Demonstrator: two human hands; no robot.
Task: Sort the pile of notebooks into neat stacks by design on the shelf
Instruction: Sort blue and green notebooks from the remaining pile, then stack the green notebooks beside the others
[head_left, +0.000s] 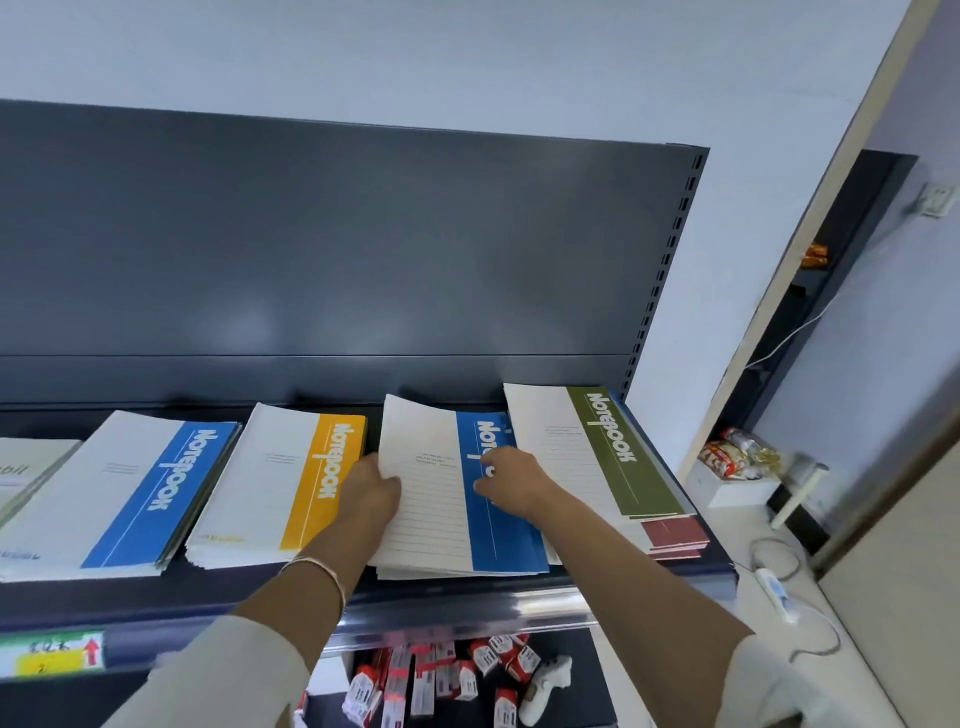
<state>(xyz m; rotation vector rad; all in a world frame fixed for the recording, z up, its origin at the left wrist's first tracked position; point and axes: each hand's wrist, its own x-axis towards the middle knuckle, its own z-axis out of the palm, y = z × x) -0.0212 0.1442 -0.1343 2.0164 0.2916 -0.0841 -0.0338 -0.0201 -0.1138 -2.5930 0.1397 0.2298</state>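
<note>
Closest to the camera, under the shelf (457, 590), there's a jumble of small red and white boxes (441, 675), and a price label (52, 652) sits on the shelf's front edge off to the left. Both arms reach up over that edge, and there's a thin bracelet (322, 569) on the left wrist.

The hands are apart, one on each side of the same blue notebook (431, 499), which lies on top of a small pile right of the middle. The left hand (371, 493) grips its left edge, thumb on the white cover, and that edge curls up a bit. The right hand (511, 480) rests on the blue stripe with bent fingers. Honestly can't tell if it's pinching the cover or just pressing down.

Just left of the left hand is the yellow stack (275, 483), and further left there's another blue stack (130, 493). Right beside the right hand is the green stack (587, 452), with red notebooks (675, 535) poking out underneath it. Behind them all is the dark back panel (337, 249).
</note>
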